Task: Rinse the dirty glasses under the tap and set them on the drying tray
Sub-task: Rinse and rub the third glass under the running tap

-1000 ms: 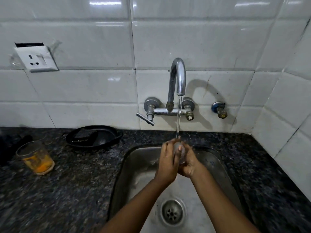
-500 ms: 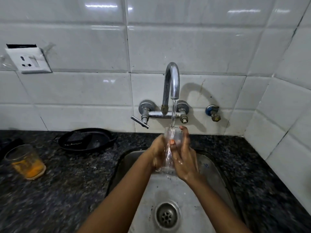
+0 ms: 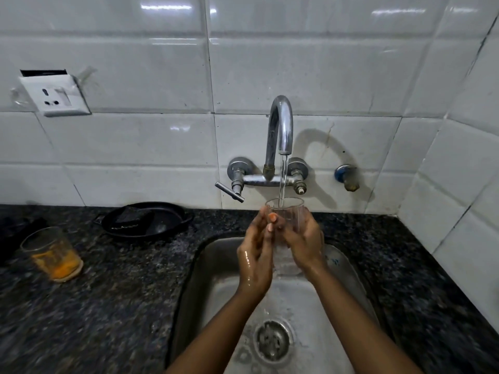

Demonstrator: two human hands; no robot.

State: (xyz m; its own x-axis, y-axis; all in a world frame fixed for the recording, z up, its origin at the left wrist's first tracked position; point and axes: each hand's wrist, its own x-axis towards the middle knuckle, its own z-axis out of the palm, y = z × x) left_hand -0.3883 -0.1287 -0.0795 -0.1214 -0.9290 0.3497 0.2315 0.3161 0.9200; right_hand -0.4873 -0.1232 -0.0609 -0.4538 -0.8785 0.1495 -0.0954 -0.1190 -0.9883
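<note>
In the middle of the frame, both hands hold a clear glass [image 3: 287,211] upright under the tap [image 3: 280,125], over the steel sink [image 3: 197,279]. A thin stream of water [image 3: 282,179] falls from the spout into the open mouth of the glass. The right hand [image 3: 303,238] is curled around the right side of the glass and grips it. The left hand [image 3: 256,257] is wet and shiny; it lies against the left side of the glass with its fingers bent toward it, the fingertips [image 3: 272,218] touching the wall near the rim. Water runs down below the glass toward the drain [image 3: 272,340] in the lower middle.

At the left of the frame, a second glass [image 3: 51,252] stands on the dark stone counter [image 3: 108,306], well apart from the sink; it has orange remains at the bottom. Behind it, closer to the wall, there is a black pan [image 3: 145,218]. In the upper left, a white socket [image 3: 55,94] sits on the tiled wall [image 3: 351,63].
</note>
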